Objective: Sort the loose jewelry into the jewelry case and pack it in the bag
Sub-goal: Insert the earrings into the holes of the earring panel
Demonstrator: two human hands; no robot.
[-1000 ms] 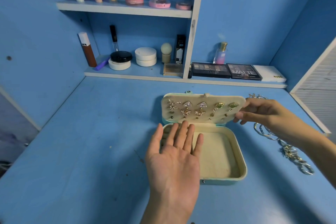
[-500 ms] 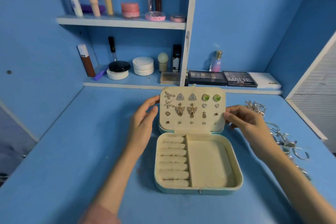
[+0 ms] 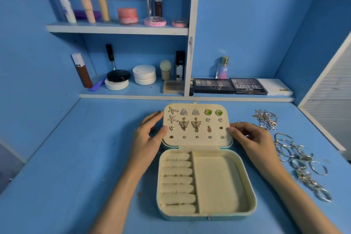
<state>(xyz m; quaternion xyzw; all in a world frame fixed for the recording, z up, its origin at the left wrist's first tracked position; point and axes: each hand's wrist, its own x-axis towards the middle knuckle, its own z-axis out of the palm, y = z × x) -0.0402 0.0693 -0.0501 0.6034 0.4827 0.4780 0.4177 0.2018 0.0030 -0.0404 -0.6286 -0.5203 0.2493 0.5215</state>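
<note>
Jewelry case (image 3: 206, 214) lies open on the desk (image 3: 76, 157), lid (image 3: 196, 143) held up: left hand (image 3: 148, 138) and right hand (image 3: 252, 138) each grip one side edge, thumb in front. A slipped grip lets the lid fall shut; the right hand may drag the loose chains (image 3: 266, 118) beside it, and pinned earrings (image 3: 184, 124) may shake free.

Jewelry case (image 3: 190, 217): one
Green earrings (image 3: 208, 112): two
Triangle earrings (image 3: 183, 112): two
Starfish earrings (image 3: 172, 110): two
Butterfly earrings (image 3: 183, 124): two
Eyeshadow palettes (image 3: 212, 85): two
Perfume bottle (image 3: 222, 68): one
</note>
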